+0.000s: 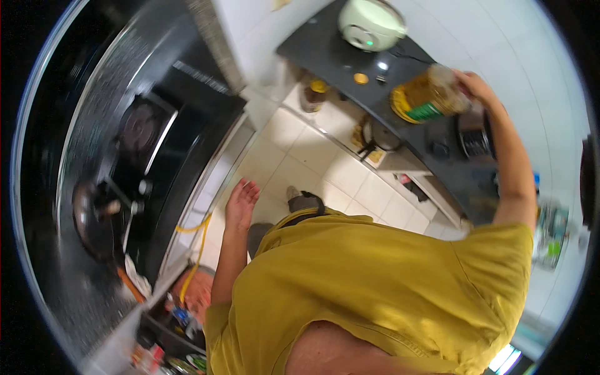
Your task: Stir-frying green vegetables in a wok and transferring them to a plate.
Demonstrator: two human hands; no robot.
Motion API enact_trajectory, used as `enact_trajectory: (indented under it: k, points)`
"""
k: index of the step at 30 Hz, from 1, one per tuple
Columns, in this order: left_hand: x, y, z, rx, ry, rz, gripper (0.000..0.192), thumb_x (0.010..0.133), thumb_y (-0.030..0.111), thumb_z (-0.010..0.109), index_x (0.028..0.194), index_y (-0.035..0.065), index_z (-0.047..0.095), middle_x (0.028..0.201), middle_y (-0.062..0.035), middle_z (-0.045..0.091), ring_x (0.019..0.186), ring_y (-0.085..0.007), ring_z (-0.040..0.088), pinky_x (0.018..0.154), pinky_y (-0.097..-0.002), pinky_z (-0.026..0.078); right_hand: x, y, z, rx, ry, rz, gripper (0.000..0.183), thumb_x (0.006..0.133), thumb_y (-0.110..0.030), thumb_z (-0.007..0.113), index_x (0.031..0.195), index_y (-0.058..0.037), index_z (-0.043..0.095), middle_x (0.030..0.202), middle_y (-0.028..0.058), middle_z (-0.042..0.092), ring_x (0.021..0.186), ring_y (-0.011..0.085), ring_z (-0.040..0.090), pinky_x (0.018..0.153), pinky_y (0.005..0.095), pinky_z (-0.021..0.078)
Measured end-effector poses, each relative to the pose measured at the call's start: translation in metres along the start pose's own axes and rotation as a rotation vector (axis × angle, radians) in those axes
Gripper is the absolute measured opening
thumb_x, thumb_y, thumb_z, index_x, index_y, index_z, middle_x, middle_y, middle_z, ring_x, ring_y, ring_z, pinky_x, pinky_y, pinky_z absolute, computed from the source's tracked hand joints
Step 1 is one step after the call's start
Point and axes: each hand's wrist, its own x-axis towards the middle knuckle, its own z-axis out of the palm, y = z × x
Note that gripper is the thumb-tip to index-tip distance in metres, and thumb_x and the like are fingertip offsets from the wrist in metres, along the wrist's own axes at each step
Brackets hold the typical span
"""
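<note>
At the upper right my right hand (473, 86) grips a large clear plastic bottle of yellow oil (424, 96) with a green label. The bottle is tilted over the dark countertop (323, 47); whether its base touches the counter I cannot tell. A small round orange-yellow cap (360, 78) lies on the counter to the left of the bottle, beside a small dark item with a metallic look. My left hand (243, 202) hangs over the tiled floor near the stove counter, palm up, fingers loosely extended, holding nothing.
A pale green rice cooker (372, 26) stands at the counter's far end. Below are a yellow-capped jar (314, 95) and a lidded pan (384, 136). On the left, a wok (91, 220) sits on the black gas stove (159, 126). A yellow hose (201, 248) hangs by the cabinet.
</note>
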Motion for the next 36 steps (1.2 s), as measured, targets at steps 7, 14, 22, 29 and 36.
enact_trajectory:
  k: [7,14,22,29,36]
  points:
    - [-0.021,-0.007,-0.028,0.069,0.034,-0.001,0.032,0.089,0.025,0.051,0.116,0.0077,0.048,0.099,-0.0079,0.060,0.089,-0.0185,0.059,0.080,-0.0302,0.046,-0.077,-0.148,0.004,-0.355,-0.530,0.030,0.047,0.081,-0.049,0.059,0.060,-0.0074,0.051,0.048,0.0000,0.046,0.038,0.0086,0.042,0.034,0.0232,0.0339]
    - [0.018,-0.001,-0.050,0.502,-0.218,-0.169,0.063,0.086,0.047,0.052,0.132,0.0070,0.035,0.122,-0.0160,0.050,0.109,-0.0255,0.051,0.091,-0.0387,0.042,-0.198,-0.312,0.095,-0.766,-0.947,-0.290,0.045,0.079,-0.047,0.062,0.076,-0.0022,0.062,0.060,0.0035,0.057,0.054,0.0128,0.053,0.051,0.0275,0.0445]
    - [-0.051,0.086,-0.104,0.662,-0.277,-0.187,0.073,0.088,0.060,0.030,0.138,0.0075,0.029,0.131,-0.0191,0.043,0.120,-0.0310,0.043,0.099,-0.0425,0.034,-0.327,-0.469,0.246,-1.111,-1.216,-0.851,0.044,0.082,-0.046,0.058,0.088,-0.0035,0.062,0.074,0.0129,0.061,0.069,0.0261,0.059,0.066,0.0363,0.0457]
    - [-0.101,0.100,-0.205,-0.108,-0.252,0.093,0.054,0.095,0.047,0.028,0.123,0.0068,0.049,0.117,-0.0104,0.056,0.105,-0.0211,0.056,0.094,-0.0365,0.044,-0.431,-0.635,0.352,-1.309,-1.045,-1.302,0.033,0.082,-0.032,0.062,0.101,-0.0048,0.062,0.084,0.0120,0.066,0.081,0.0197,0.065,0.074,0.0334,0.0501]
    - [-0.117,0.109,-0.221,-0.558,-0.607,0.120,0.049,0.094,0.043,0.036,0.126,0.0074,0.047,0.123,-0.0115,0.052,0.109,-0.0234,0.054,0.096,-0.0392,0.041,-0.469,-0.716,0.445,-0.891,-0.907,-1.660,0.024,0.084,-0.010,0.058,0.108,-0.0050,0.058,0.096,0.0100,0.064,0.088,0.0194,0.063,0.084,0.0308,0.0490]
